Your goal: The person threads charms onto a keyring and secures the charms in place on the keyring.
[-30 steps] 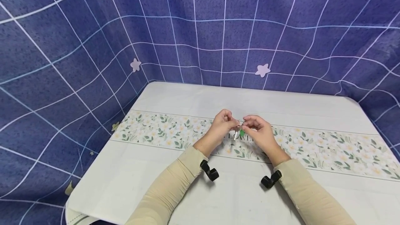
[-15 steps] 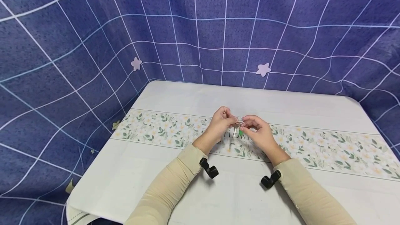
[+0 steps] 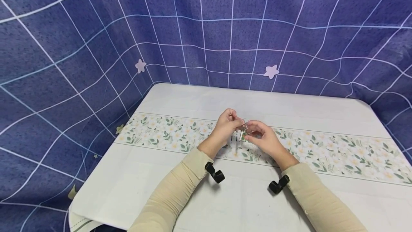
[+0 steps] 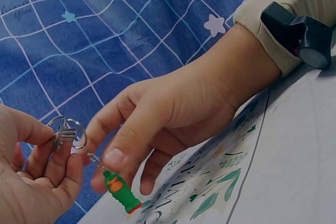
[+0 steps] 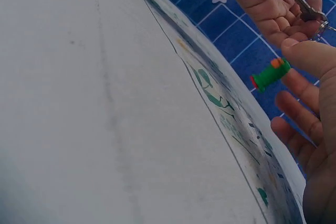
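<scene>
Above the floral band of the table [image 3: 180, 196], both hands meet around a key ring [image 3: 243, 129]. My left hand [image 3: 239, 122] pinches the silver key [image 4: 59, 136] and its ring [image 4: 73, 129] between thumb and curled fingers. Coming from the other side, my right hand [image 3: 249, 129] pinches the ring where a short chain leaves it. A green charm with an orange tip [image 4: 122, 195] dangles from that chain below the right thumb [image 4: 114, 157]. The right wrist view shows the charm [image 5: 270, 73] hanging free, with the left hand [image 5: 283, 3] holding the key [image 5: 303, 4] above it.
The white tablecloth has a flower-printed stripe [image 3: 338, 155] running across it. A blue checked fabric backdrop [image 3: 206, 28] with paper stars surrounds the table on three sides. Black camera mounts [image 3: 215, 174] sit on both wrists.
My right hand has closed in leftward on the left hand, and both have lifted slightly away from me. The green charm is now mostly hidden between the hands in the head view.
</scene>
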Demonstrator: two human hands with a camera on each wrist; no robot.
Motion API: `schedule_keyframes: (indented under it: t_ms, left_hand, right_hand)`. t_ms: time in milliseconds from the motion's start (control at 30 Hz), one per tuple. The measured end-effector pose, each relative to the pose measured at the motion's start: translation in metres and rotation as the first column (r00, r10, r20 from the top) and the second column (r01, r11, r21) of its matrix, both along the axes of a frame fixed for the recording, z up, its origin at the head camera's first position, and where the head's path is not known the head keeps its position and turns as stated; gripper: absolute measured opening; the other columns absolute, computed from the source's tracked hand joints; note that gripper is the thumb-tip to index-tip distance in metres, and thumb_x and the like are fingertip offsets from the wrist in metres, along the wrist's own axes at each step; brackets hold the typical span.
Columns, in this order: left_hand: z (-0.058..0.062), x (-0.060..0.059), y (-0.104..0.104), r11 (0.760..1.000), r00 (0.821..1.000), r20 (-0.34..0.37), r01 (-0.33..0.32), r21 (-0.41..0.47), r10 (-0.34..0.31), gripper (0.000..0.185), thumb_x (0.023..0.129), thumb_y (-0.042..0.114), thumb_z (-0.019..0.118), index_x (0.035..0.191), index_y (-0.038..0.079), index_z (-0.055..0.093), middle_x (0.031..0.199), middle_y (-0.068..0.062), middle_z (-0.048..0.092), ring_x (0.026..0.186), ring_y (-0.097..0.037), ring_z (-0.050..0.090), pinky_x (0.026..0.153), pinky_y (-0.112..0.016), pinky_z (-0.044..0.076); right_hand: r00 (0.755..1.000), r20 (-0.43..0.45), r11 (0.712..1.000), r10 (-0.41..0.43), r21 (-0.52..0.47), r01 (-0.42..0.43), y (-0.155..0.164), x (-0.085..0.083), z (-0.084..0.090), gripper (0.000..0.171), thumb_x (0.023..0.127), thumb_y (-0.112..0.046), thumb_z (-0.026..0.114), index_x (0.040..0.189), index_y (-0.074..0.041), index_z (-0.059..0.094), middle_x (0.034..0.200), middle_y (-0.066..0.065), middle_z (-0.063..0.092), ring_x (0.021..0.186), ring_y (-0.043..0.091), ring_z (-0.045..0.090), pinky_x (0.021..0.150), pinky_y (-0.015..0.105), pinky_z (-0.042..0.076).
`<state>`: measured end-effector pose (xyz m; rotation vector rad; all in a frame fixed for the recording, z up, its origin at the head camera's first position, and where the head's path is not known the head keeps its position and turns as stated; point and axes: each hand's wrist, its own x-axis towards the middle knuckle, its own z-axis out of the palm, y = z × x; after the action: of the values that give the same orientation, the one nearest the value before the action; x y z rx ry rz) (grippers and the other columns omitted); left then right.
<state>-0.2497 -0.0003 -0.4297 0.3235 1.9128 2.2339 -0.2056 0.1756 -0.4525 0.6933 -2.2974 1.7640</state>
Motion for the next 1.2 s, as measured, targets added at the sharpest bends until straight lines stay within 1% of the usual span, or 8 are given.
schedule_keyframes:
  t_ms: [67,167,300,467,567,767,967,1200]
  left_hand:
    - [-0.001,-0.001,0.000,1.000,1.000,-0.004,0.003,-0.003,-0.003,0.029,0.093,-0.008,0.059,0.090,0.013,0.039,0.083,-0.001,0.062,0.070,-0.011,0.057,0.066,-0.029,0.042]
    - [0.000,-0.001,0.000,1.000,1.000,-0.010,0.008,-0.002,-0.008,0.028,0.093,-0.008,0.059,0.090,0.012,0.039,0.083,-0.001,0.062,0.071,-0.011,0.057,0.068,-0.031,0.041]
    - [0.001,0.000,-0.001,1.000,1.000,-0.008,0.012,0.005,-0.012,0.028,0.094,-0.007,0.059,0.091,0.012,0.040,0.084,-0.001,0.062,0.073,-0.012,0.059,0.070,-0.031,0.043]
    - [0.002,-0.001,-0.001,1.000,1.000,-0.004,0.014,0.009,-0.014,0.029,0.094,-0.007,0.060,0.091,0.012,0.039,0.083,-0.001,0.062,0.073,-0.012,0.061,0.069,-0.030,0.043]
    - [0.004,-0.002,-0.001,1.000,1.000,-0.001,0.012,0.018,-0.012,0.029,0.093,-0.008,0.059,0.091,0.012,0.039,0.082,-0.001,0.062,0.071,-0.011,0.059,0.067,-0.029,0.042]
    - [0.006,-0.002,-0.002,0.999,1.000,0.024,0.010,0.040,-0.011,0.029,0.093,-0.009,0.059,0.091,0.012,0.038,0.082,-0.002,0.061,0.070,-0.011,0.058,0.064,-0.027,0.044]
    - [0.007,-0.003,-0.005,0.998,0.998,0.046,0.028,0.052,-0.031,0.030,0.093,-0.010,0.058,0.092,0.012,0.037,0.082,-0.004,0.061,0.073,-0.015,0.065,0.069,-0.029,0.055]
    - [0.003,-0.007,-0.011,0.999,0.998,0.048,0.031,0.009,-0.031,0.030,0.094,-0.009,0.059,0.094,0.013,0.039,0.082,-0.003,0.059,0.074,-0.014,0.066,0.072,-0.030,0.058]
  right_hand:
    - [1.000,0.017,1.000,0.004,0.014,-0.004,0.002,-0.005,-0.008,0.045,0.087,0.010,0.072,0.128,0.010,0.055,0.106,0.032,0.067,0.099,0.052,0.062,0.088,0.054,0.054]
    - [0.999,0.045,0.999,-0.001,0.042,-0.001,0.002,-0.005,-0.008,0.045,0.088,0.007,0.073,0.129,0.009,0.056,0.109,0.030,0.067,0.101,0.050,0.063,0.089,0.057,0.053]
    - [0.997,0.076,0.995,-0.025,0.102,0.017,-0.002,0.002,0.005,0.041,0.088,0.006,0.073,0.126,0.009,0.058,0.110,0.030,0.068,0.100,0.046,0.064,0.088,0.054,0.055]
    - [0.997,0.066,0.988,-0.049,0.148,0.038,-0.004,0.002,0.006,0.029,0.087,0.007,0.073,0.114,0.011,0.064,0.103,0.028,0.069,0.092,0.030,0.067,0.082,0.032,0.058]
    - [0.997,0.060,0.989,-0.051,0.145,0.041,-0.002,-0.004,-0.003,0.024,0.087,0.008,0.074,0.109,0.012,0.066,0.101,0.027,0.069,0.091,0.027,0.067,0.081,0.028,0.058]
    - [0.995,0.077,0.989,-0.065,0.140,0.054,0.007,-0.018,-0.027,0.025,0.089,0.002,0.075,0.113,0.006,0.069,0.106,0.021,0.072,0.093,0.020,0.068,0.083,0.022,0.056]
    - [0.992,0.085,0.987,-0.097,0.135,0.085,0.016,-0.019,-0.032,0.022,0.089,-0.006,0.077,0.111,-0.003,0.073,0.104,0.012,0.075,0.091,0.012,0.068,0.081,0.022,0.056]
    - [0.986,0.102,0.986,-0.129,0.121,0.117,0.023,-0.015,-0.029,0.022,0.090,-0.008,0.077,0.111,-0.003,0.072,0.103,0.014,0.074,0.083,0.012,0.068,0.075,0.022,0.056]
